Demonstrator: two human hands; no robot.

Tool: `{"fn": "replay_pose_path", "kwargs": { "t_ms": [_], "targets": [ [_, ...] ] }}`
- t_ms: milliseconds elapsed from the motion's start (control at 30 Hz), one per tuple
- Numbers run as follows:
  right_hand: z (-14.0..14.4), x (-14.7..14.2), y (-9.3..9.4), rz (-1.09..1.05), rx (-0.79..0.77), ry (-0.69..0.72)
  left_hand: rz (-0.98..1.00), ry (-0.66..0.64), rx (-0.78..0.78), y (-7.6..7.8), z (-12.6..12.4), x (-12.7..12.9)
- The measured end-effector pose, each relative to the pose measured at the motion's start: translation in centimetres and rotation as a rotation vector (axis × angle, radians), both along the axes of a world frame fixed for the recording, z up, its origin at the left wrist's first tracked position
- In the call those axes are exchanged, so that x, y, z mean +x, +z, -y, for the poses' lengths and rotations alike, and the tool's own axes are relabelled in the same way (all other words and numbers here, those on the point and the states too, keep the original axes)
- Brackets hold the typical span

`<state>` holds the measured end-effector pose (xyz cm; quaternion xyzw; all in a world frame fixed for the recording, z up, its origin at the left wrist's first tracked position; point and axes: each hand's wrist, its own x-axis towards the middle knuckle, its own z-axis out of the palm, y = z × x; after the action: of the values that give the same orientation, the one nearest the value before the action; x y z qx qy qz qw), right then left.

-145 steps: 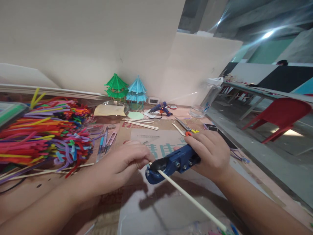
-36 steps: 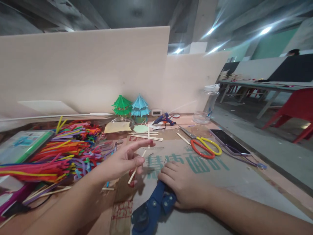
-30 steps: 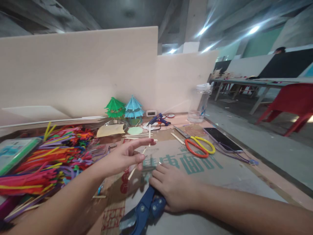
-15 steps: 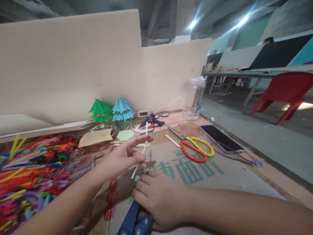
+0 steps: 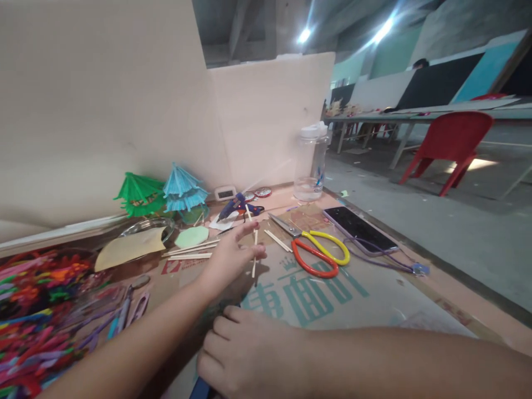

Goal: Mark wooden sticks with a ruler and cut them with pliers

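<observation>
One short stick (image 5: 254,256) pinched in left hand (image 5: 233,255), carried toward cut sticks (image 5: 189,252) lying farther left on bench (image 5: 374,288). Right hand (image 5: 245,360) grips blue cutter (image 5: 201,389) near; pile looks small.

Bare cardboard (image 5: 374,293) open right of centre, scissors (image 5: 318,252) and phone (image 5: 359,228) beyond, pipe cleaners (image 5: 37,310) crowding the left.

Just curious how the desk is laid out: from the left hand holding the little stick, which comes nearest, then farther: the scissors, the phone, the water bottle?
1. Scissors, just right of the left hand.
2. Phone, farther right.
3. Bottle, far back by the wall.
</observation>
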<state>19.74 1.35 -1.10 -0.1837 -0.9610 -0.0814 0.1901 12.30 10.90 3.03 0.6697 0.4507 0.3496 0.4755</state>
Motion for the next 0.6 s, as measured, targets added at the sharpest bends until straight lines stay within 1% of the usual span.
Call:
{"fn": "replay_pose_path", "kwargs": {
  "t_ms": [133,267,367,433,600],
  "targets": [
    [-0.3,-0.2,-0.6,-0.065,0.038,0.003,0.027,0.009,-0.043,-0.6,-0.6,0.9],
    [-0.9,-0.6,-1.4,-0.124,0.093,0.019,0.032,-0.015,-0.065,-0.5,-0.3,0.9],
    [-1.1,-0.7,-1.6,-0.15,0.116,0.017,0.072,0.006,-0.055,-0.6,-0.7,0.9],
    [-1.1,-0.7,-1.6,-0.148,0.113,0.012,0.107,0.044,-0.054,-1.2,-1.5,1.2],
    [-1.0,-0.5,-1.1,-0.084,0.046,0.014,0.19,0.116,-0.086,-3.6,-3.8,2.8]
  ]
}}
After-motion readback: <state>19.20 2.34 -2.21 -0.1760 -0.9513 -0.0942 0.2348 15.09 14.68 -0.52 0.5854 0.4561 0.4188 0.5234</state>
